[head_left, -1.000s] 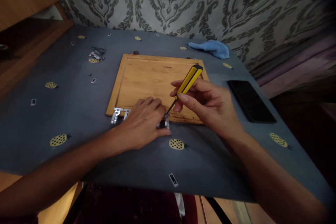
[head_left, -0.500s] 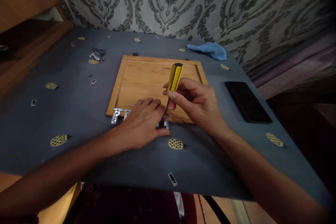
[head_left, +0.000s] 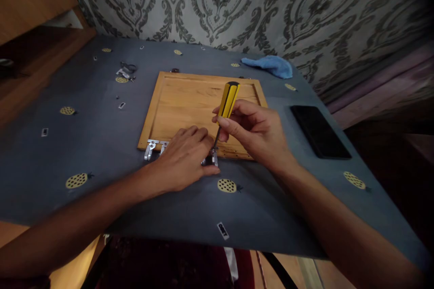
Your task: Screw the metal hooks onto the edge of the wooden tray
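My right hand (head_left: 256, 131) grips a screwdriver (head_left: 229, 101) by its yellow and black handle, thumb and fingertips low on it. The shaft slants down to the left, its tip at a metal hinge (head_left: 214, 157) on the near edge of a framed wooden panel (head_left: 190, 101). Over that edge lies my left hand (head_left: 186, 158), closed about the hinge with the thumb on the near side; its fingertips are partly hidden. Two more metal hinges show left of this hand: one at the panel's corner (head_left: 151, 148), another (head_left: 163, 146) partly covered by the hand.
Loose metal hardware (head_left: 126, 71) and a small screw (head_left: 117, 97) lie left of the panel on the grey pineapple-print cloth (head_left: 111, 153). A black phone (head_left: 319, 132) rests at right, a blue rag (head_left: 271, 66) at back right. Behind stands a patterned wall (head_left: 224, 4).
The screwdriver handle leans slightly farther right, and my right hand has shifted a little with it. My left hand stays in place on the hinge.
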`<state>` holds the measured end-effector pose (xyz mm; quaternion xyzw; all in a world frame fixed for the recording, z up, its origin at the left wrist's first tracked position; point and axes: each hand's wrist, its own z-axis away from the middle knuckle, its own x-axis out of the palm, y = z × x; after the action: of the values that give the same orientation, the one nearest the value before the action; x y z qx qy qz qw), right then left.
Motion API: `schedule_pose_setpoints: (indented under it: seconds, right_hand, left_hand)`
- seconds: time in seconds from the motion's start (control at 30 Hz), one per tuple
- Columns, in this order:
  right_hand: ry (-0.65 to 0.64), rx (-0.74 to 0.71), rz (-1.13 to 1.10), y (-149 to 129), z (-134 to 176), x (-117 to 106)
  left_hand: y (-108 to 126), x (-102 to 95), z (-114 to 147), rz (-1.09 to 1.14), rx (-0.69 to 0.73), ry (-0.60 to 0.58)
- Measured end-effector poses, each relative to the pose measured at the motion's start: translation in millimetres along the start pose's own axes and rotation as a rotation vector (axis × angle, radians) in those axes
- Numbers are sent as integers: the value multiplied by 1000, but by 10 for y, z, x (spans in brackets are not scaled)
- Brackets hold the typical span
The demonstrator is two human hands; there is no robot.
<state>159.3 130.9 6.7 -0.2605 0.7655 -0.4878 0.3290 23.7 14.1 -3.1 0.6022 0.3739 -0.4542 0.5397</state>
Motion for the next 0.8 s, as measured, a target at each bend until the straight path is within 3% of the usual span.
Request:
schedule_pose_setpoints:
  seconds: [0.3,0.6,0.8]
  right_hand:
    - [71,16,-41,-35,93,-53]
    - [-50,67,-40,-118,112,-144]
    - [-13,61,-24,-105,143,-91]
  left_hand:
    - [-12,7,12,4,14,12]
    - [-17,16,7,4,17,15]
    - [-5,-2,-2,13,-2,-24]
